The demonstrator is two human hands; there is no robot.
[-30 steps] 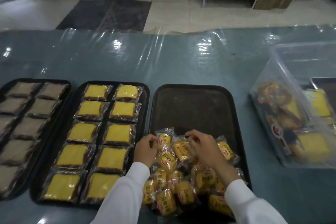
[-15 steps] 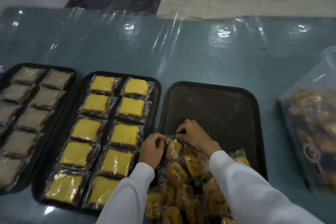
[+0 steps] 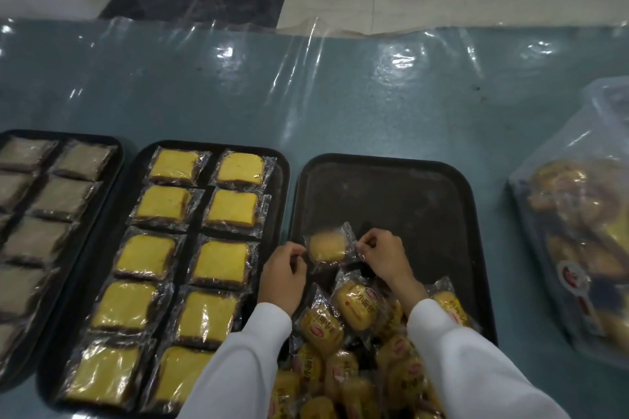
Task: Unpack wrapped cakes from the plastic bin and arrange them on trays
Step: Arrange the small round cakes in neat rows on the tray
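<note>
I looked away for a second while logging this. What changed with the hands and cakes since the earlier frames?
Both hands, left hand and right hand, have lifted one small wrapped cake off the pile and moved it farther up the right tray, each with a grip on a wrapper end. The yellow cake tray and brown cake tray look unchanged.

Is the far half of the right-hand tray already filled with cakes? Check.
No. The far half of the right-hand tray is bare; both hands hold one wrapped cake near its middle, above the pile.
</note>
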